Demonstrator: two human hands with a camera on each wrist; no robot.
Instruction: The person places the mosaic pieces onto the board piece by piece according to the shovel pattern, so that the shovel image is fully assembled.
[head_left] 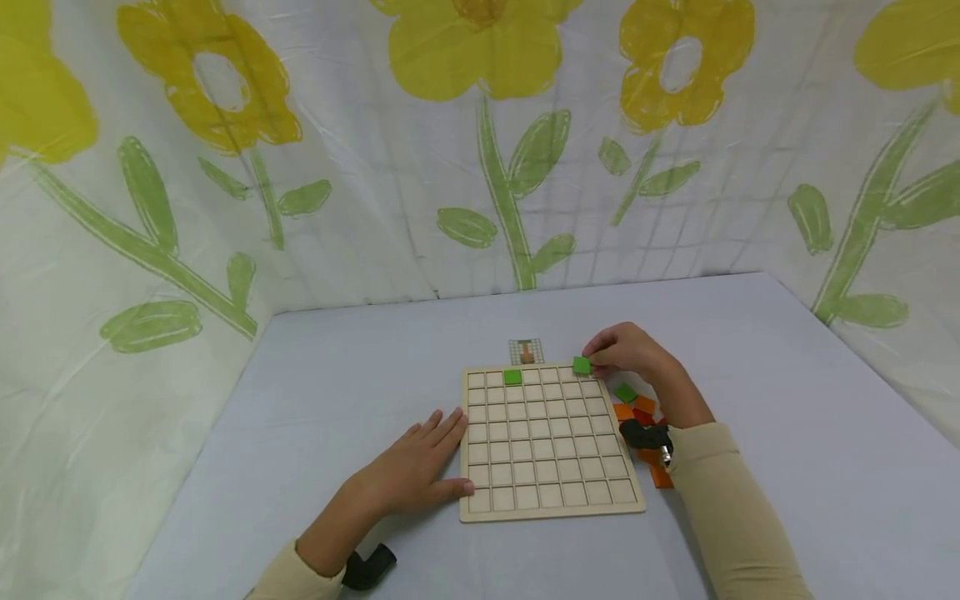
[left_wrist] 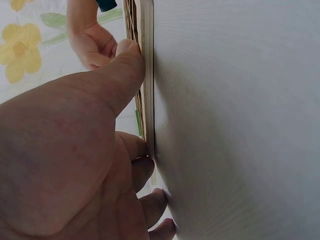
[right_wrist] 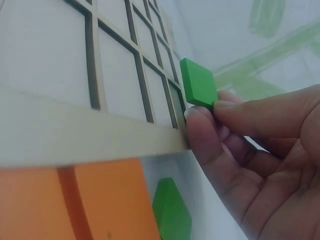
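A wooden grid board (head_left: 531, 450) lies on the table, with one green square tile (head_left: 512, 377) set in its far row. My right hand (head_left: 628, 348) pinches another green tile (head_left: 582, 365) between thumb and fingertip, over the board's far right corner. In the right wrist view that pinched tile (right_wrist: 200, 84) is tilted just above the end cells. My left hand (head_left: 408, 471) rests along the board's left edge, fingers spread. Its thumb (left_wrist: 131, 57) lies on the rim in the left wrist view, and the other fingertips touch the edge or the table.
Beside the board's right edge lie loose orange tiles (head_left: 662, 477), some red ones and a green tile (head_left: 625, 392), partly hidden by the right wrist's black strap (head_left: 643, 435). A small printed grid card (head_left: 527, 351) lies behind the board. A flower-patterned curtain (head_left: 360, 208) surrounds the table.
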